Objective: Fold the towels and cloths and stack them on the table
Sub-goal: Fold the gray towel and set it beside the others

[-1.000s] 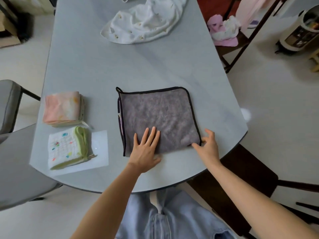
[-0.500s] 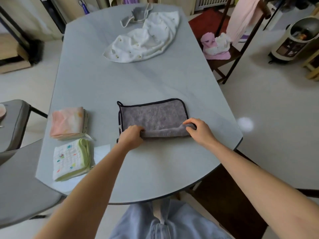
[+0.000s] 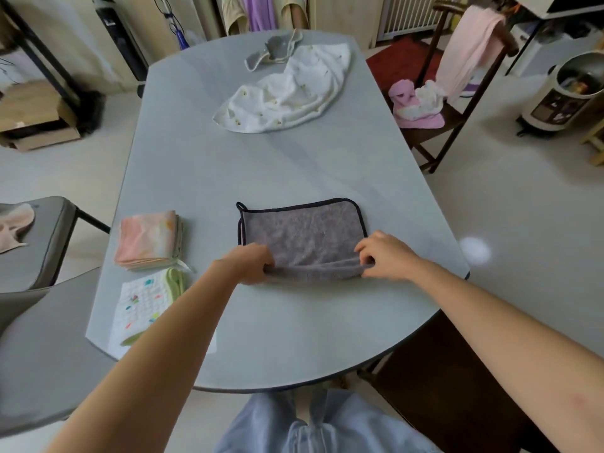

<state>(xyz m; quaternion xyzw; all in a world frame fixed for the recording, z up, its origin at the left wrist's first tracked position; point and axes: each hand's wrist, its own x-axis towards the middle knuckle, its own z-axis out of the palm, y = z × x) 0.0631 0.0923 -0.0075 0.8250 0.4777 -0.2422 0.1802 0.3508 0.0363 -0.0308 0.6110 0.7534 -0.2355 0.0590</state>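
A grey towel [image 3: 304,233] with a black hem lies in the middle of the grey table [image 3: 294,338], its near edge rolled up off the surface. My left hand [image 3: 250,263] grips the left end of that raised near fold. My right hand [image 3: 382,253] pinches its right end. At the table's left edge sit a folded pink cloth [image 3: 147,238] and, nearer to me, a folded white cloth with coloured dots and green trim [image 3: 147,304]. A crumpled white cloth [image 3: 287,93] and a small grey cloth [image 3: 274,49] lie at the far end.
A grey chair [image 3: 36,243] with a pink cloth on it stands to the left. To the right, a dark wooden chair [image 3: 434,125] holds pink and white cloths, with a pink garment over its back. A round appliance [image 3: 562,93] stands on the floor, far right.
My left hand went from flat on the towel to gripping its near edge; both hands have lifted that edge and carried it away from me, folding the towel. The camera tilted up.
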